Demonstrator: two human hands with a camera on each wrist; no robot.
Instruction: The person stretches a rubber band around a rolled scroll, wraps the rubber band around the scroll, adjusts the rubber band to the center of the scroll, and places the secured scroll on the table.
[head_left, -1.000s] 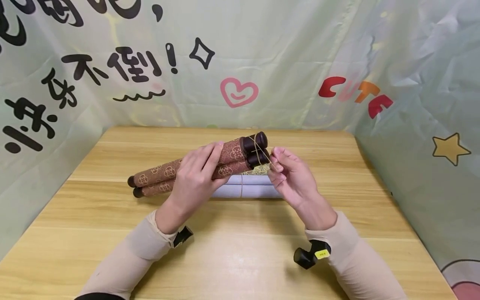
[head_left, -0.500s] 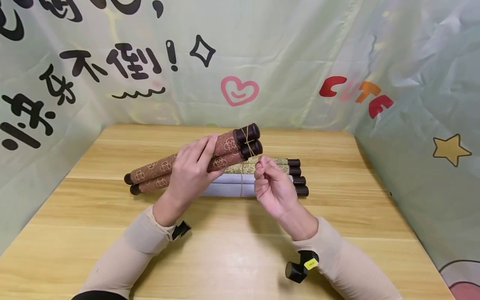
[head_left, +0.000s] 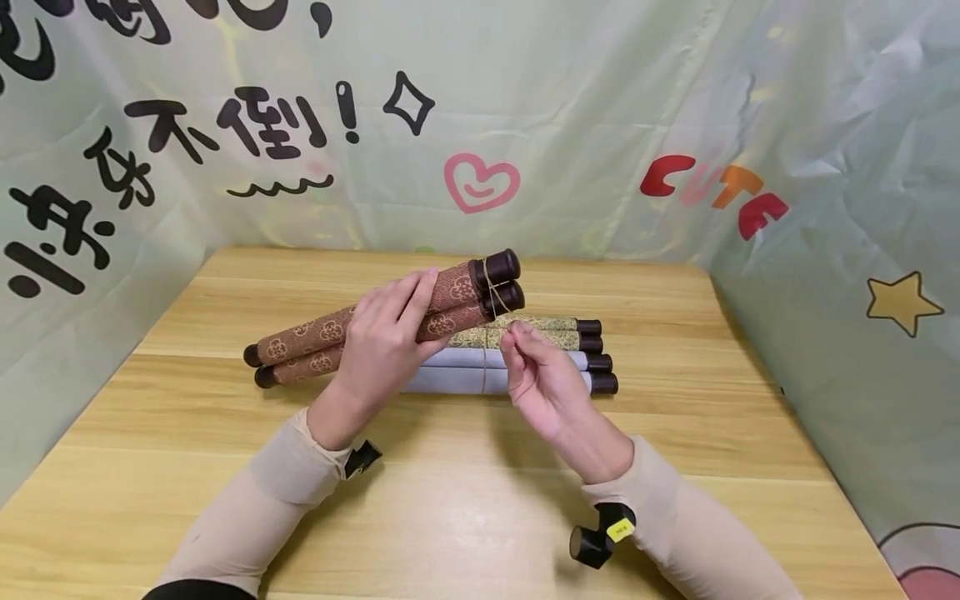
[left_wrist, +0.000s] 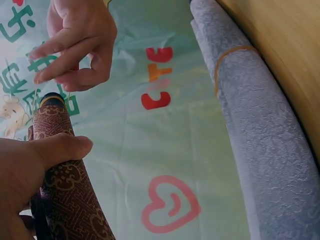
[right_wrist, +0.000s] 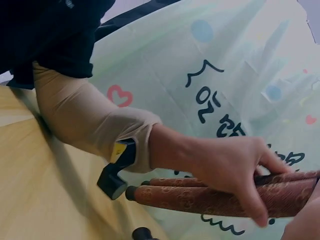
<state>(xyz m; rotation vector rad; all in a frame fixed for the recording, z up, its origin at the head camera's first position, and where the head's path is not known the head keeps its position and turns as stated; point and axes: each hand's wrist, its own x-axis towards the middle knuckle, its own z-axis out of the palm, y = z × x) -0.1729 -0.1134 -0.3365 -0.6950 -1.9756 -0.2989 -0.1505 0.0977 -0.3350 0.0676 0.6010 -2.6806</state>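
Two brown patterned scrolls [head_left: 318, 342] with dark end knobs lie side by side, tilted up to the right above the table. My left hand [head_left: 382, 346] grips them round the middle. A thin rubber band [head_left: 489, 283] loops and crosses the knobs at their right end. Just below that end, my right hand [head_left: 551, 379] has thumb and fingertips together. In the left wrist view, thin strands run from the right hand [left_wrist: 82, 45] to the scroll end [left_wrist: 52, 100], so it pinches the band. The exact hold at the fingertips is small and partly hidden.
Behind the hands, pale blue scrolls [head_left: 457, 380] and yellow patterned scrolls [head_left: 551, 340] lie on the wooden table [head_left: 465, 517], with a band round the blue ones. A printed cloth backdrop [head_left: 570, 108] encloses the table's back and sides.
The right hand has moved left and down from beside the knobs. The brown scrolls have shifted slightly left and up, and the band now sits closer to the knobs' base.
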